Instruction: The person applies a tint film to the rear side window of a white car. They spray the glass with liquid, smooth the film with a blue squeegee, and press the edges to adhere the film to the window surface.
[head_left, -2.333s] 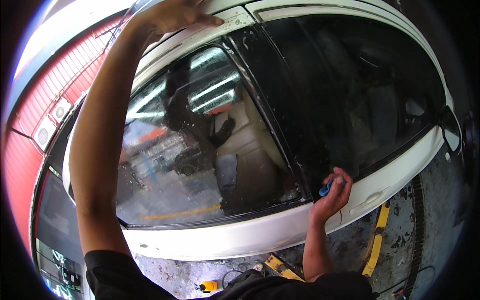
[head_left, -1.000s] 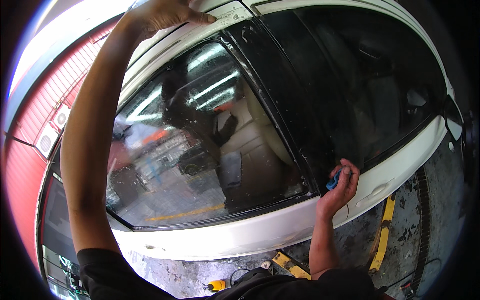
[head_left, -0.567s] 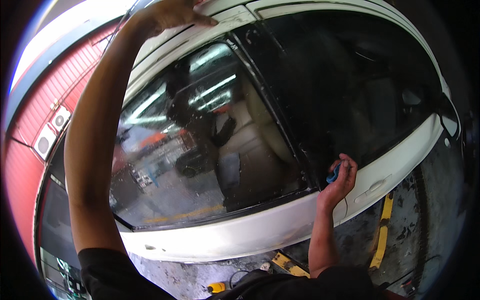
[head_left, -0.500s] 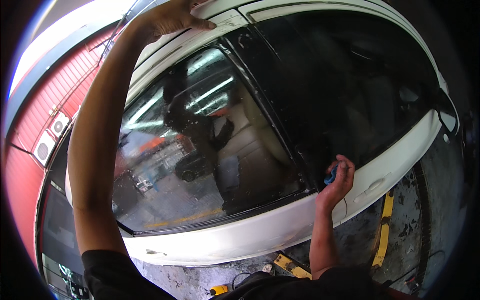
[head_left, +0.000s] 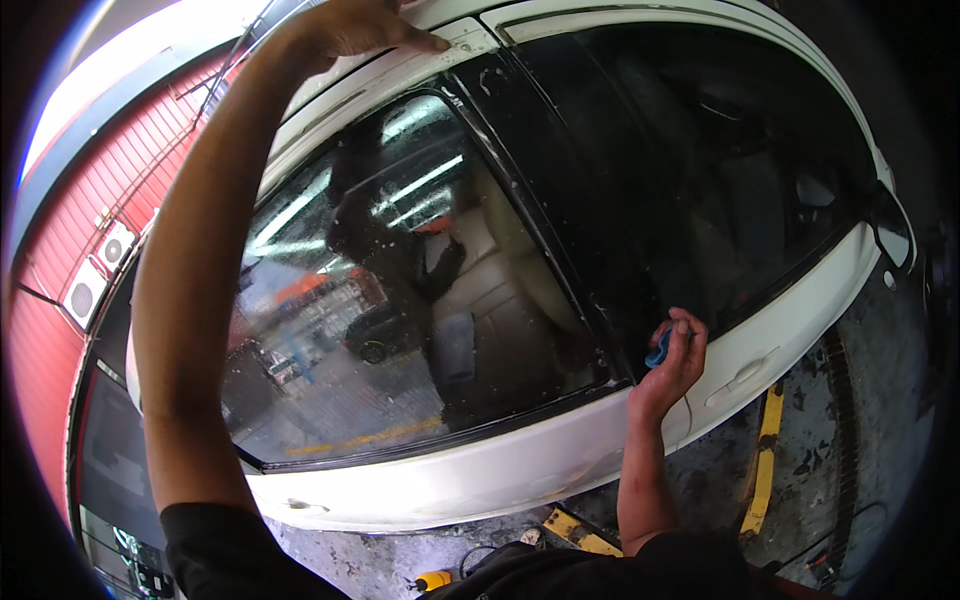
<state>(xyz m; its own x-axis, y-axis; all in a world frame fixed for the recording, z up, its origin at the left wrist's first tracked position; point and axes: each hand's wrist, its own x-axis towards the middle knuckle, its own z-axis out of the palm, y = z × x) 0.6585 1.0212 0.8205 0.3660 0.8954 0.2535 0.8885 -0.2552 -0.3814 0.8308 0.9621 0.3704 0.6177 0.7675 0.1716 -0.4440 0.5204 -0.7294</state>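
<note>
A white car (head_left: 430,480) stands side-on before me, its roof edge toward the top. On that roof my left hand (head_left: 365,28) rests with the thumb stretched out and apart; some of its fingers are hidden behind it or cut off at the upper edge. My right hand (head_left: 676,352) has its fingers curled round a crumpled blue thing (head_left: 658,348), perhaps a cloth or soft pad. It is against the lower corner of the dark front window (head_left: 720,180), by the black door pillar. Left of the pillar, the rear window (head_left: 400,300) is speckled with drops and smudges and reflects the surroundings.
A side mirror (head_left: 892,240) juts out at the far right. Yellow lift arms (head_left: 765,460) lie low by the car. A yellow tool (head_left: 432,580) is on the worn floor near me. Outdoor air-conditioner units (head_left: 88,292) hang on the red wall at left.
My left hand has slid slightly to the right along the roof edge. My right hand stays at almost the same spot with the blue thing.
</note>
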